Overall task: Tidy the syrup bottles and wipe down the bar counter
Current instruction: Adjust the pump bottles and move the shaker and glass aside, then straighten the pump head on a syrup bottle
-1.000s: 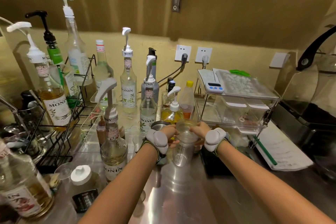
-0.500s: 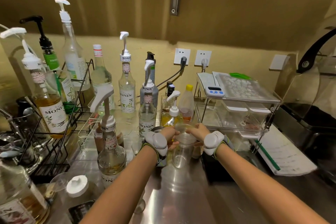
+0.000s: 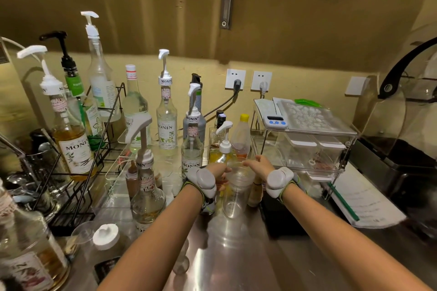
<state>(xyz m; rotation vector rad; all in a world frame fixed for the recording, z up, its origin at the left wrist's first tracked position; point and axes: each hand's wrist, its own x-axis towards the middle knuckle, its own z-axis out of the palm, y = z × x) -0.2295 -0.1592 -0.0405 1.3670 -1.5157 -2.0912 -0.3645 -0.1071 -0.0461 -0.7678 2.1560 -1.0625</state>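
A clear plastic cup [image 3: 236, 198] stands on the steel counter [image 3: 236, 257] in the middle of the view. My left hand [image 3: 218, 172] grips its left side and my right hand [image 3: 257, 163] holds its rim from the right. Each wrist carries a grey band. Several Monin syrup bottles with pumps stand around: one close at the left [image 3: 147, 196], one just behind my left hand [image 3: 192, 158], one further back [image 3: 166, 130]. A vanilla one [image 3: 75, 153] leans in the black wire rack [image 3: 99, 163]. A small yellow pump bottle [image 3: 221, 155] stands right behind the cup.
A clear acrylic shelf [image 3: 305, 130] with a timer [image 3: 275, 121] stands at the right. A dark flat device [image 3: 279, 222] and a paper sheet with a green pen [image 3: 364, 205] lie below it. A white-lidded jar [image 3: 106, 238] and a big bottle [image 3: 26, 257] crowd the near left.
Both hands stay on the cup in the same spot. Only the view has shifted a little, so the bottles sit slightly lower in the frame.
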